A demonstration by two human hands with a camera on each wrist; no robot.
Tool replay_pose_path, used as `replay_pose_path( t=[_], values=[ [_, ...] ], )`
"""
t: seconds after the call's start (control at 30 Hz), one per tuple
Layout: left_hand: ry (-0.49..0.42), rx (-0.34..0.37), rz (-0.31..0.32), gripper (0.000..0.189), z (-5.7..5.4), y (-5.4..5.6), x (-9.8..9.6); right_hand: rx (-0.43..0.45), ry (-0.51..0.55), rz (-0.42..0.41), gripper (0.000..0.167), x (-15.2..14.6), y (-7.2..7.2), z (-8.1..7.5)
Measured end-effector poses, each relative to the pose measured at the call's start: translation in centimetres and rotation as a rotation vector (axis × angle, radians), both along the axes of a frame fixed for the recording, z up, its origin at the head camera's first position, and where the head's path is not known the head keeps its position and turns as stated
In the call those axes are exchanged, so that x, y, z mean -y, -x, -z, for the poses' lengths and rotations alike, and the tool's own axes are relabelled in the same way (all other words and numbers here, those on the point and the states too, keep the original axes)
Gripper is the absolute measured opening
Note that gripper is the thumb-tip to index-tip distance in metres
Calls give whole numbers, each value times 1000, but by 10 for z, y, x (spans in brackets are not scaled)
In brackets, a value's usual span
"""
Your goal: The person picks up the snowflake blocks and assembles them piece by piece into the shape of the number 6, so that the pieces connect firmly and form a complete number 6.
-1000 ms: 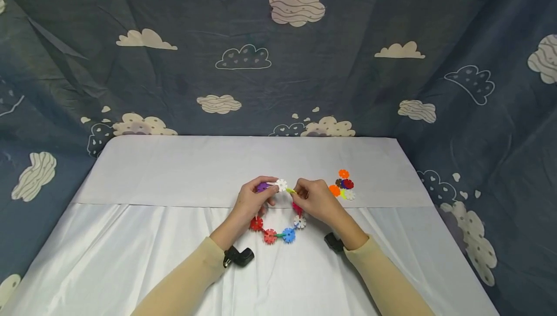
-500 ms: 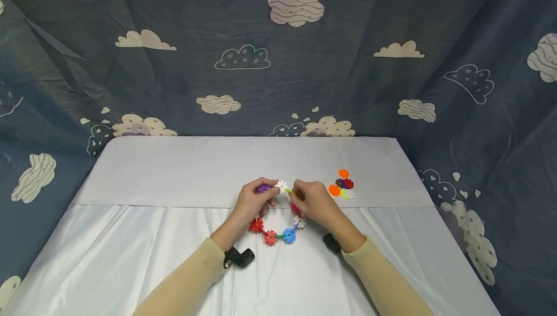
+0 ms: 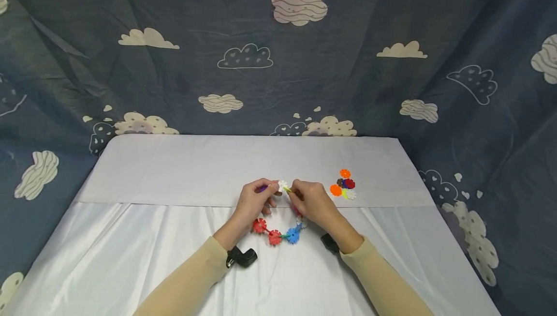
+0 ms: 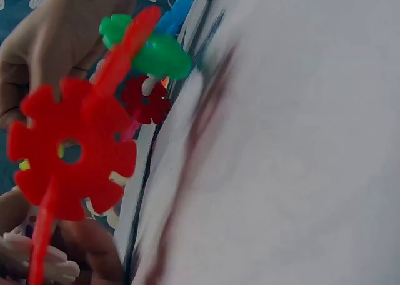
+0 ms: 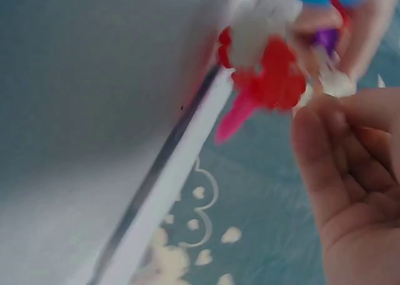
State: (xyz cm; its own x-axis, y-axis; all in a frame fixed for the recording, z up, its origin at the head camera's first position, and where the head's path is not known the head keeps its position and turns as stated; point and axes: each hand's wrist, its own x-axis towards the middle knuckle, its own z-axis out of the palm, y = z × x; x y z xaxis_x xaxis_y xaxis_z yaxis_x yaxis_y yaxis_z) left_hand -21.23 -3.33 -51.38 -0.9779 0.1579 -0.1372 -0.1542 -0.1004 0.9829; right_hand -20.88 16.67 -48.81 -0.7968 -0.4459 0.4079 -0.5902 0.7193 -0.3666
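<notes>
A chain of notched plastic snowflake discs curves between the hands in the head view, with a red disc (image 3: 259, 225), a coral disc (image 3: 274, 237) and a blue disc (image 3: 292, 235) at its bottom. The left hand (image 3: 252, 202) pinches the chain's upper left end, where a white disc (image 3: 283, 185) sticks out past the fingertips and a purple disc (image 3: 262, 188) is mostly covered. Against the white disc's right edge, the right hand (image 3: 314, 201) pinches a yellow disc (image 3: 287, 189). A large red disc (image 4: 37, 138) and a green disc (image 4: 162, 57) hang close in the left wrist view.
Loose discs lie right of the right hand, among them an orange disc (image 3: 336, 190), a dark red disc (image 3: 349, 184) and a white one. A white cloth (image 3: 174, 171) covers the table; behind it hangs a dark curtain (image 3: 187, 74) with clouds.
The right hand has shifted slightly left with the yellow disc, closer to the white disc. The chain's lower part has swung a little to the right; the purple disc is more covered.
</notes>
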Motion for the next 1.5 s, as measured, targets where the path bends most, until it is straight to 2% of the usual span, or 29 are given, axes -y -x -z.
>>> replay_pose_path(
  t=[0.1, 0.2, 0.27, 0.37, 0.47, 0.57, 0.63, 0.73, 0.97, 1.1, 1.5],
  values=[
    [-11, 11, -31, 25, 1, 1, 0, -8, 11, -8, 18, 4, -1, -2],
    [21, -1, -61, 25, 1, 2, 0, 53, -9, -5, 13, 1, 3, -3],
    [64, -19, -65, 25, 1, 2, -1, 156, -22, 18, 21, -8, 7, -6],
    [133, -38, -61, 29, -1, 2, -2, 347, -55, 106, 31, -27, 14, -10],
    [179, -46, -60, 34, -3, 1, -4, 568, -78, 181, 31, -44, 18, -11],
    [192, -45, -67, 35, -3, 0, -3, 742, -57, 138, 31, -51, 22, -6],
    [190, -40, -65, 33, -2, 0, -3, 808, -4, 99, 30, -51, 23, -1],
    [180, -35, -61, 31, -3, 0, -4, 852, 96, 82, 24, -49, 25, 3],
    [173, -49, -80, 30, -5, 1, -3, 984, 424, 48, 18, -44, 25, 4],
    [168, -76, -81, 29, -6, 1, -2, 961, 500, 29, 18, -39, 23, 4],
    [186, -116, -95, 30, -9, 0, 0, 943, 690, 97, 15, -30, 19, 9]
  ],
)
